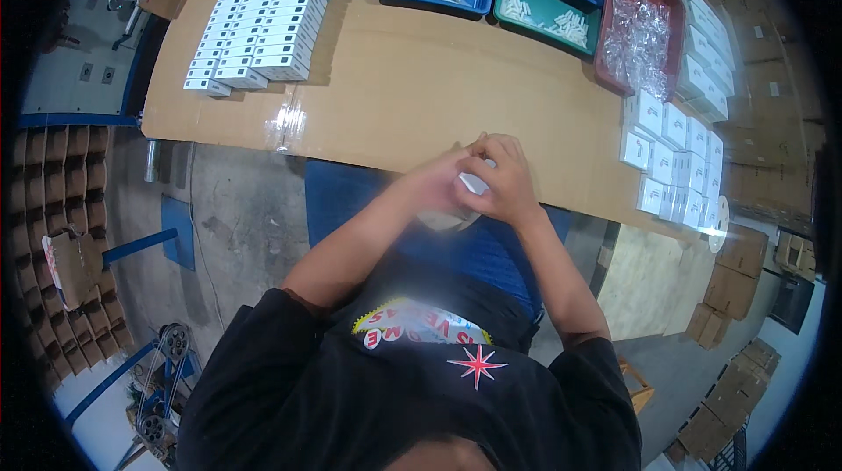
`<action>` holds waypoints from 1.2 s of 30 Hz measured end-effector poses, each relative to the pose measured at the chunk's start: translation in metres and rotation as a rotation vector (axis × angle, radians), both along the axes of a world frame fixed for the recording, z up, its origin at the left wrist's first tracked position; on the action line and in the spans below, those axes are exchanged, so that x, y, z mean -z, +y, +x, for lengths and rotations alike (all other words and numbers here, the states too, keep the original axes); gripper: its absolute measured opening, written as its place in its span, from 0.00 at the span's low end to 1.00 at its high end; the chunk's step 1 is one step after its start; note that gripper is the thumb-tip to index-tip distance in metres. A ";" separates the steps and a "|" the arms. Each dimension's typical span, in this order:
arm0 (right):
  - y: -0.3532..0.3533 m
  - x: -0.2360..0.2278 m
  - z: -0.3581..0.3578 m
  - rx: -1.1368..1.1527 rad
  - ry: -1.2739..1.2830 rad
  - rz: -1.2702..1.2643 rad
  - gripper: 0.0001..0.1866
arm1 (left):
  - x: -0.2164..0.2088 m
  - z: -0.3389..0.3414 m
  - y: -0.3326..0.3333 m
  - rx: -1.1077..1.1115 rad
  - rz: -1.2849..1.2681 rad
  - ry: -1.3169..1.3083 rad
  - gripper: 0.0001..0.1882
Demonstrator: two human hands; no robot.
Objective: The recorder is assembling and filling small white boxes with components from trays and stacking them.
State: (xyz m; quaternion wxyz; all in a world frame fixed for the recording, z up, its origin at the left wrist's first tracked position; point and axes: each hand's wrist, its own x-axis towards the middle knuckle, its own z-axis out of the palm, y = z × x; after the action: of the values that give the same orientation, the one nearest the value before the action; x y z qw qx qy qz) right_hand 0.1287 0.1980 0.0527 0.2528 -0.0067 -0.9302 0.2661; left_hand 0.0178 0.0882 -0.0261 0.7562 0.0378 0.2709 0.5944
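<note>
Both hands meet over the near edge of the cardboard-topped table (pixel 412 111), in front of my body. Between them is a small white box (pixel 474 183), mostly covered by fingers. My right hand (pixel 509 171) curls around it from the right, thumb and fingertips closed on it. From the left, my left hand (pixel 436 181) supports the same box, its fingers largely hidden behind the right hand. The box's ends and any opening in it cannot be made out.
Rows of small white boxes (pixel 263 32) stand at the far left. At the back are a blue tray (pixel 430 6) of thin strips, a green tray (pixel 545 39) of white pieces and a red tray (pixel 607 76) of clear plastic bags. More white boxes (pixel 671 155) are stacked at right.
</note>
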 end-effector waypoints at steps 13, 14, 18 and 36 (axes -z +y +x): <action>0.005 0.006 0.004 0.004 -0.015 0.063 0.15 | -0.002 0.011 0.011 -0.028 -0.076 0.019 0.19; 0.007 0.005 0.005 0.004 -0.015 0.062 0.15 | -0.001 0.012 0.011 -0.028 -0.077 0.019 0.19; 0.008 -0.001 0.006 -0.021 -0.059 0.061 0.15 | 0.001 0.011 0.011 0.027 -0.021 0.036 0.19; 0.008 -0.007 -0.001 -0.116 -0.055 0.033 0.10 | 0.006 0.003 0.003 0.029 -0.055 -0.099 0.19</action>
State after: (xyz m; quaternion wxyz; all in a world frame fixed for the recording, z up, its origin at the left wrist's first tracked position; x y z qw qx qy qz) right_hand 0.1278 0.2055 0.0598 0.2116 0.0440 -0.9398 0.2647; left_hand 0.0211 0.0907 -0.0323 0.7779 -0.0085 0.2489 0.5769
